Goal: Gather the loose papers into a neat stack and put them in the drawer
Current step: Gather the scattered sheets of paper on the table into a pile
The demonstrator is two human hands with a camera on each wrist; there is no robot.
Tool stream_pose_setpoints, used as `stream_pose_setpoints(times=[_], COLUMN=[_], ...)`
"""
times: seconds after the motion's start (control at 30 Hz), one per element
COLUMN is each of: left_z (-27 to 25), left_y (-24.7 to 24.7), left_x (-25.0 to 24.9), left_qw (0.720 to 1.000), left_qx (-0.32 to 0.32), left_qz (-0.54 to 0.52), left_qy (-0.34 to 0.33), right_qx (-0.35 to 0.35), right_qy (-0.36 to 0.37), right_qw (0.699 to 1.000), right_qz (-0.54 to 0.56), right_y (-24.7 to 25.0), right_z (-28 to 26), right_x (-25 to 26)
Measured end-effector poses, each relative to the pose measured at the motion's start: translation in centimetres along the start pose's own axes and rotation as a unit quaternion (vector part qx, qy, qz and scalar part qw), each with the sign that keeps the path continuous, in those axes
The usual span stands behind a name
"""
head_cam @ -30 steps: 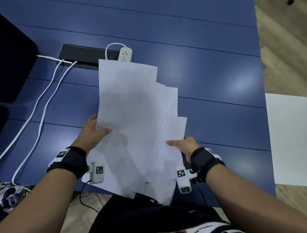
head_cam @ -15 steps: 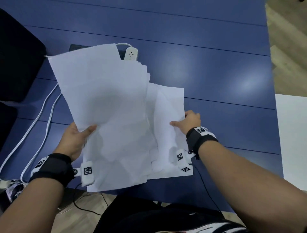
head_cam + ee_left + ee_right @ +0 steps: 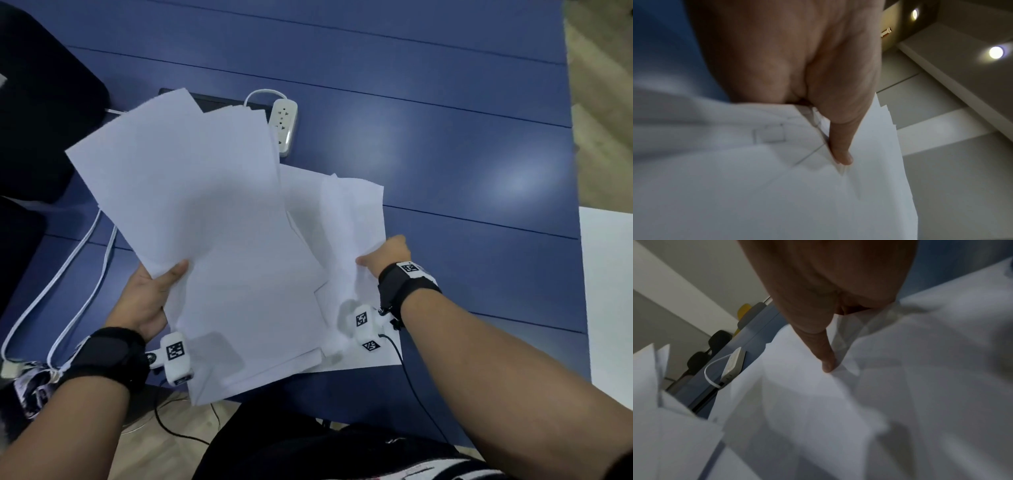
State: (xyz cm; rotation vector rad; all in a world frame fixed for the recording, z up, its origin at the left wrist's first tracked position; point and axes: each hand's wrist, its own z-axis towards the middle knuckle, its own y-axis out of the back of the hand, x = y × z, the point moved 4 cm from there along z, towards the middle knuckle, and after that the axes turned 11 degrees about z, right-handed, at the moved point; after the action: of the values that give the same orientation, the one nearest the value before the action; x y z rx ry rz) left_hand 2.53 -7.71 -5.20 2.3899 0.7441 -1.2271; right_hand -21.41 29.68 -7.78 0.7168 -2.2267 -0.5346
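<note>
Papers (image 3: 212,219) now split, left hand (image 3: 144,301) lifting one sheaf, right hand (image 3: 390,255) pinching the rest

Matt white papers (image 3: 212,219) are creasing softly; the blue table (image 3: 445,154) is gleaming, faintly glossy; the far power strip (image 3: 283,125) is showing smooth white plastic.

Papers fanned over the table's near edge, a hand at each side.

The papers (image 3: 219,246) lie on the table (image 3: 462,171), overhanging its near edge; left hand (image 3: 144,298) at their left, right hand (image 3: 387,255) at their right; power strip (image 3: 283,125) behind them, cables (image 3: 85,260) to the left.
</note>
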Motion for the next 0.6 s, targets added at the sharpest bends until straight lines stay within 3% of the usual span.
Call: stream_pose_setpoints(times=[0.27,0.43,0.6], left_z=[-1.1,-1.6,-1.3], left_y=[2.4,1.8,-0.8], left_x=[-0.3,-0.1,-0.3], left_qw=[1.000,0.999,0.996], left_qx=[0.000,0.032,0.073], left_qz=[-0.005,0.002,0.010], left_qy=[0.021,0.035,0.043], right_qx=[0.039,0.073,0.086], right_qy=[0.116,0.056,0.033], right_qw=[0.992,0.978,0.964], right_qz=[0.031,0.188,0.249], right_y=[0.1,1.9,4.7], right_z=[-0.6,-0.3,0.2], right_x=[-1.5,-4.1,-6.5])
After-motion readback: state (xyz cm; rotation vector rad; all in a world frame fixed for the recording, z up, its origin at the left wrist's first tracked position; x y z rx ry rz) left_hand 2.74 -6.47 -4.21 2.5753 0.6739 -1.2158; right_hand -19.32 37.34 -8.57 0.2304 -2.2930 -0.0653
